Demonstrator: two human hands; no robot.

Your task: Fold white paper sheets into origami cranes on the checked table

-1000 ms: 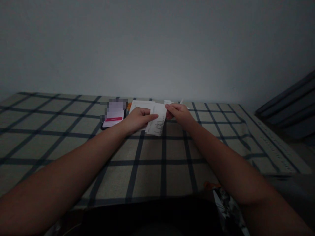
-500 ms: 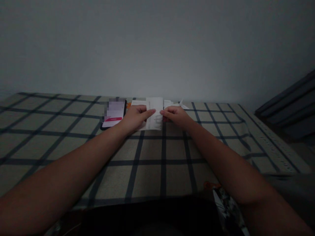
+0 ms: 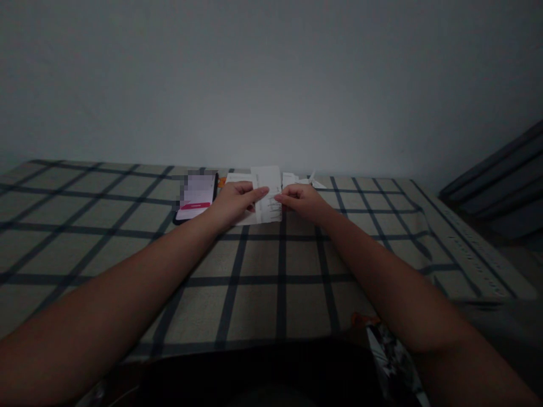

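A white piece of paper (image 3: 268, 176), creased near its left side and slit into strips along its right edge, is held up between both hands. My left hand (image 3: 240, 199) grips its left side, thumb lying across the front and fingers behind. My right hand (image 3: 303, 198) pinches the right edge at the strips between thumb and fingers. Behind my left hand lies more white paper (image 3: 240, 177) on the cloth. Past my right hand are white paper pieces (image 3: 318, 183), one with a pointed tip sticking up. My fingers partly hide the paper.
A phone (image 3: 195, 195) with a lit screen lies left of my left hand, beside a small orange thing (image 3: 222, 181). A checked cloth (image 3: 258, 277) covers the table, which meets a plain wall (image 3: 271, 85). Dark folded fabric (image 3: 504, 181) is at the far right.
The paper has tilted slightly, its lower right corner shifting a little to the right. My right thumb has moved slightly along the strips; the left hand stays nearly still.
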